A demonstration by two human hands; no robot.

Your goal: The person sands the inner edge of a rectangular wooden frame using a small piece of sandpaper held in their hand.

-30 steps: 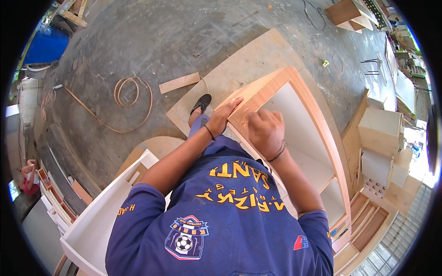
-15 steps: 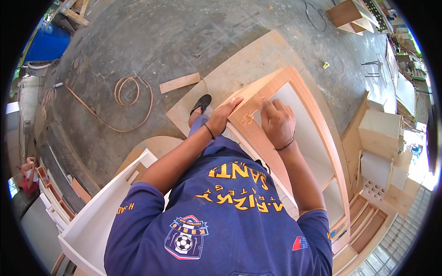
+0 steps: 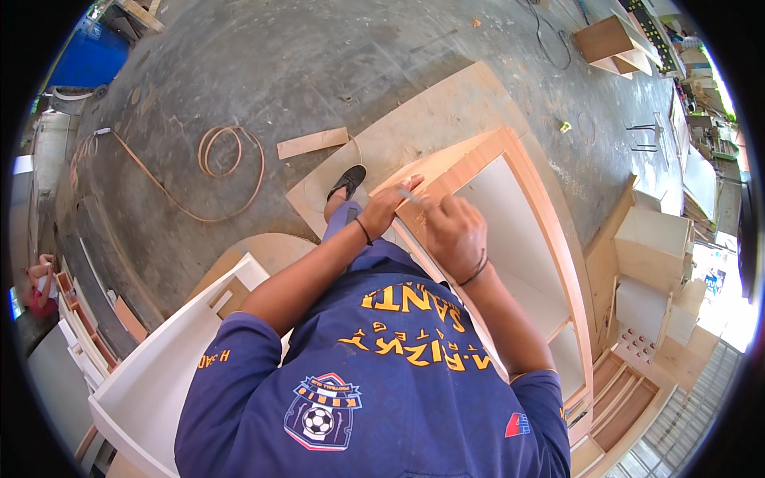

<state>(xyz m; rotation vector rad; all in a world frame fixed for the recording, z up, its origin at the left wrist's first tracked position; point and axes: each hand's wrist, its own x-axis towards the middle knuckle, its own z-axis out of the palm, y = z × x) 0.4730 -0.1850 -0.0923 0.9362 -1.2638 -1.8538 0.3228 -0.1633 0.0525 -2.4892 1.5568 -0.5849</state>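
Head view, left hand (image 3: 387,209), fingers straight on cabinet (image 3: 478,158), curled right hand (image 3: 456,236), fingers clamped on blurred grey strip (image 3: 408,194)

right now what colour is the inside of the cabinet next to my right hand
The cabinet's inside is plain off-white; it shows best in the head view.

Left fingers (image 3: 413,182) on wooden cabinet (image 3: 510,227), right fingers (image 3: 451,209) curled around thin grey piece (image 3: 407,194)

From the head we look widely down, close above the shirt (image 3: 374,398), past the edge of the cabinet (image 3: 518,231) to the floor (image 3: 303,88).
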